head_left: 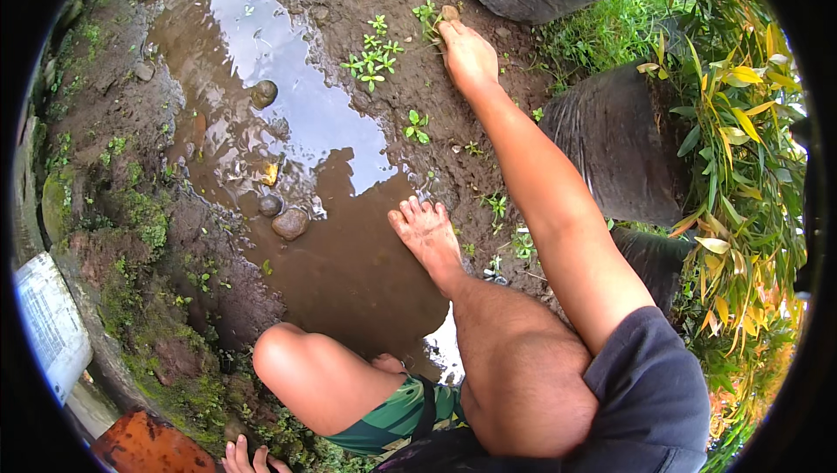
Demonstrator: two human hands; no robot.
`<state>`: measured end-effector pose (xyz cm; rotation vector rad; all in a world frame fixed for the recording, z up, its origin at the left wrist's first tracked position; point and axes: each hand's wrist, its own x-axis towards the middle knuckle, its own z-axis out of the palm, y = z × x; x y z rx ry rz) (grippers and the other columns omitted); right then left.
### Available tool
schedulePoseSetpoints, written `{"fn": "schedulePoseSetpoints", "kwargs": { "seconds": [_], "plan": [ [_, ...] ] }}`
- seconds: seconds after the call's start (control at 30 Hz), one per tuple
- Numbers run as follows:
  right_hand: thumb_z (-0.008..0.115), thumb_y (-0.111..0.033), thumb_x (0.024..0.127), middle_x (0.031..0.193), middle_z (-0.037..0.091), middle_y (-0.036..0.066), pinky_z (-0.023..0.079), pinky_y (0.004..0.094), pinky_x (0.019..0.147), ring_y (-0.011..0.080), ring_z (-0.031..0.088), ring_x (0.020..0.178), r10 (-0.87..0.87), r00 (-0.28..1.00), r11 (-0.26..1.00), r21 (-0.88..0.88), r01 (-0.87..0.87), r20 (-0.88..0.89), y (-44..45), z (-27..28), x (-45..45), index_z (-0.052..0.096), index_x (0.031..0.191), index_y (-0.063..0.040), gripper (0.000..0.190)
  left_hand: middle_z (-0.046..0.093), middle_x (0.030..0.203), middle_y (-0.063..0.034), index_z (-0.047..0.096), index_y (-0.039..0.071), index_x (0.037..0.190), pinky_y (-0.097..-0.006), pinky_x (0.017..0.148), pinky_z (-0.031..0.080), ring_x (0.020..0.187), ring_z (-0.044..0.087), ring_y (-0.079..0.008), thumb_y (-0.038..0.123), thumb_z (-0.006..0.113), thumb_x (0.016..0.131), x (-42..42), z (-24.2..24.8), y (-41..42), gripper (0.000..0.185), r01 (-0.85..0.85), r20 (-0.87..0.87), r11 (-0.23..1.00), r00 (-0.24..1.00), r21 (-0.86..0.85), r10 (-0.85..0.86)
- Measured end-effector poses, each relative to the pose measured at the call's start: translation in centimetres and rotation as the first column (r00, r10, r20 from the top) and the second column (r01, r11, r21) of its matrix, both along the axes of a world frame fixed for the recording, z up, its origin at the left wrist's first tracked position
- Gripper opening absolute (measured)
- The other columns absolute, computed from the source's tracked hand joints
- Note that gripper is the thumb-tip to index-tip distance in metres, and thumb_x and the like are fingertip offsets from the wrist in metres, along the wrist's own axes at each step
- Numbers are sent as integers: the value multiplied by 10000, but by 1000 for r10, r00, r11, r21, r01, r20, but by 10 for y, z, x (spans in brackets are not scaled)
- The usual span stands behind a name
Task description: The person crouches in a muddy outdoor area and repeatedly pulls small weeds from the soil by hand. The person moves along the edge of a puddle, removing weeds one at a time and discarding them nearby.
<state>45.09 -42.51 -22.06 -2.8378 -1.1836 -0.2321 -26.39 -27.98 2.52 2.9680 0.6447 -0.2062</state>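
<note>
My right hand reaches far forward over the mud, fingers curled at the base of a small green weed. The weed's thin stems run in beside my thumb, and its roots are hidden. Just past the fingertips sits a small brown stone. At the bottom edge, partly cut off, my left hand rests with fingers apart near the mossy bank; no object shows in it. Between the hands, my muddy bare foot stands at the puddle's edge.
A muddy puddle with several stones stretches ahead. More weeds grow in the wet soil. Black plastic plant bags with leafy shrubs line the right. A rusty orange object and a whitish container lie lower left.
</note>
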Motion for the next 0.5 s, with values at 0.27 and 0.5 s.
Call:
{"fn": "schedulePoseSetpoints", "kwargs": {
  "seconds": [0.27,0.5],
  "plan": [
    [640,-169,1009,1085,703,252,520,547,893,479,655,1070,-184,974,901,375,220,-130,7,20,17,634,1087,-23,165,705,1337,-180,733,96,1093,-554,1075,421,1242,633,-430,224,585,959,-1,0,-1,237,-15,28,1000,1000,-17,15],
    [674,-176,986,1159,719,265,526,513,955,443,678,1125,-232,925,922,235,308,-302,8,39,16,680,1177,-12,252,705,1338,-182,734,92,1093,-550,1073,424,1235,635,-426,224,586,963,-2,0,0,237,-24,19,1000,1000,-9,24]
  ]
}}
